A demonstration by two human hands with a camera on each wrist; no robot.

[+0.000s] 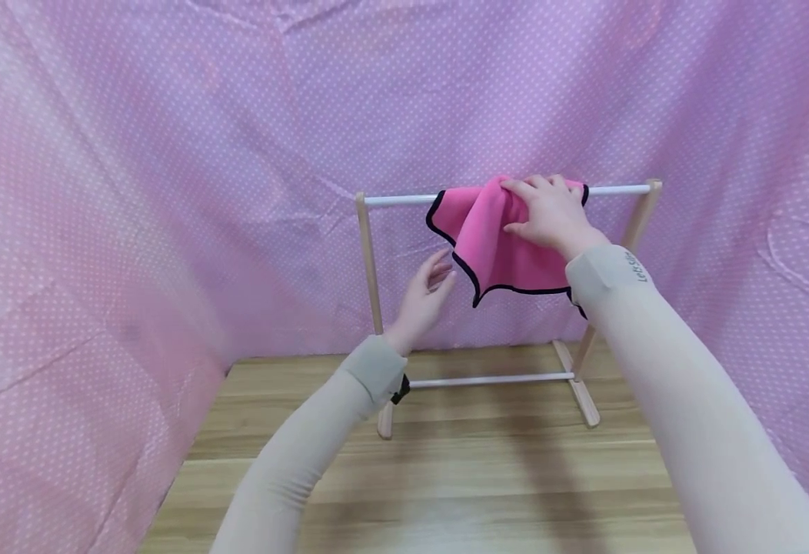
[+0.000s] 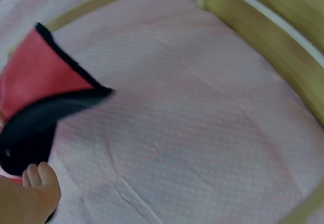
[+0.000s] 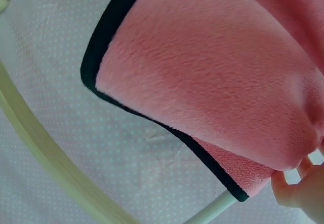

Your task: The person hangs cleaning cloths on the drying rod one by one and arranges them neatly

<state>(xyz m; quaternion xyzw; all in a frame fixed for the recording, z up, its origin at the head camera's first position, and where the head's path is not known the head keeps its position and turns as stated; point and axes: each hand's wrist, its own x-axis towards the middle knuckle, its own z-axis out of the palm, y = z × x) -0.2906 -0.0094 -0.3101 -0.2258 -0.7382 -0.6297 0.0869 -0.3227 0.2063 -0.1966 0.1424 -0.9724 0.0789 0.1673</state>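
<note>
A pink towel [image 1: 529, 258] with black edging hangs over the white top bar [image 1: 401, 200] of a wooden rack, a raised fold running down its middle. On its upper right part rests my right hand [image 1: 550, 211], fingers spread at the bar and thumb apart from them. The right wrist view shows those fingertips [image 3: 283, 191] touching the fuzzy towel [image 3: 202, 72]. My left hand [image 1: 424, 296] is just below and left of the towel's lower left corner, fingers loosely bent around nothing. In the left wrist view, that hand [image 2: 38, 196] is close to the towel's edge [image 2: 35, 72].
The rack has wooden side posts [image 1: 370, 269], a white lower bar [image 1: 494, 380] and wooden feet [image 1: 587, 400]. It stands on a wood-grain tabletop [image 1: 460, 477]. Pink-purple dotted cloth [image 1: 273, 154] hangs behind and at both sides.
</note>
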